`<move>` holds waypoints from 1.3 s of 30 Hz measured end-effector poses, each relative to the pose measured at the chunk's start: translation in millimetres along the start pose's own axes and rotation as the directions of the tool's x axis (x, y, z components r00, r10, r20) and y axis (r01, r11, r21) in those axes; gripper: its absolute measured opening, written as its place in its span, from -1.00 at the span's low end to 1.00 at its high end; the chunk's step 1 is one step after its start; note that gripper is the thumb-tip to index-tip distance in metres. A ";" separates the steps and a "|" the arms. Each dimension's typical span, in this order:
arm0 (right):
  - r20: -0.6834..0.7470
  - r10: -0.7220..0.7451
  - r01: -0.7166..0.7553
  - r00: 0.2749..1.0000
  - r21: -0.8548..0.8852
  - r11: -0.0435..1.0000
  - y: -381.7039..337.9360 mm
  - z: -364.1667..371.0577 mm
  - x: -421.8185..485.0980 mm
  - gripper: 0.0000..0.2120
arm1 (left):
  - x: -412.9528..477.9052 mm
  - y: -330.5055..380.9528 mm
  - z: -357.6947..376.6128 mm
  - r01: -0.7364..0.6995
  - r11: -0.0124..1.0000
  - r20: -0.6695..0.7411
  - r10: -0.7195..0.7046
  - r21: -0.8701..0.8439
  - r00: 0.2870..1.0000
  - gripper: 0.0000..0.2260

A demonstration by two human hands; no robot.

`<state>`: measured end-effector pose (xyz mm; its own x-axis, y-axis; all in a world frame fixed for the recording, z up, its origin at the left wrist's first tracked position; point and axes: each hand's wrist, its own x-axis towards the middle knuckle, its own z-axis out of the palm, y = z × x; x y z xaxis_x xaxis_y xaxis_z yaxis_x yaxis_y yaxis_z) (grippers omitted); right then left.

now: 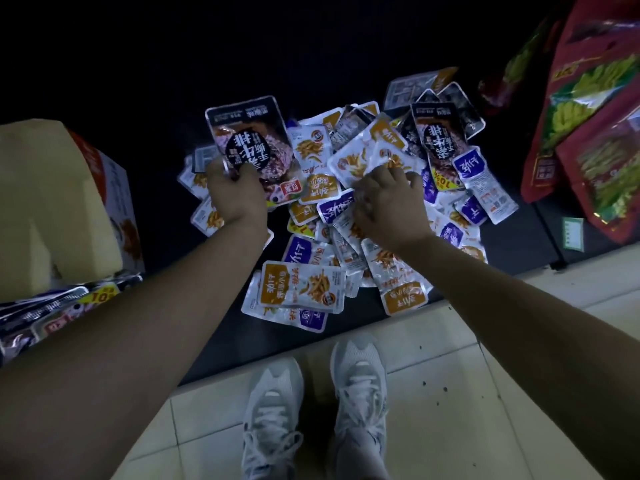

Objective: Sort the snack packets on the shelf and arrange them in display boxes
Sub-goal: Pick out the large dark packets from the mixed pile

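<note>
A heap of small snack packets (311, 282), orange-labelled and purple-labelled, lies on a dark low shelf (512, 237). My left hand (235, 199) grips a large black packet (249, 140) by its lower edge and holds it raised over the pile's left side. My right hand (388, 206) reaches into the middle of the heap, fingers curled on a white orange-labelled packet (363, 157). Another large black packet (440, 133) lies at the pile's back right. A cardboard display box (69, 202) stands at the left, with dark packets (52, 313) in front of it.
Big red snack bags (588, 133) hang or lean at the right. A small green price tag (573, 233) sits on the shelf edge. My two white sneakers (318, 417) stand on pale floor tiles (485, 393) just before the shelf. The shelf's back is dark.
</note>
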<state>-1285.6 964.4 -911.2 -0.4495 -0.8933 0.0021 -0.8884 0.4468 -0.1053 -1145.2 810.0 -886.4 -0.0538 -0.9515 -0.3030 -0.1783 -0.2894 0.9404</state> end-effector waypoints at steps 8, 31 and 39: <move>-0.036 -0.050 0.057 0.998 0.235 0.970 10.9 -13.2 5.8 -0.50 | -18.5 -5.7 18.6 0.037 0.990 0.428 -0.092 0.135 0.899 -0.76; 0.016 0.169 -0.168 0.985 -0.053 0.984 -7.6 -5.9 23.0 -0.63 | 9.5 -22.2 -16.1 -0.016 0.981 0.191 -0.021 0.193 0.981 -0.67; 0.224 0.262 -0.221 0.939 -0.192 0.956 -36.1 -5.2 25.9 -0.03 | 8.0 -14.8 -24.0 0.043 0.969 0.228 -0.101 0.245 0.968 -0.64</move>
<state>-1265.6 925.5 -902.2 -0.6337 -0.7327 -0.2480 -0.7682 0.6339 0.0901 -1119.4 804.2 -899.0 -0.2584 -0.8684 -0.4232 -0.4159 -0.2954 0.8601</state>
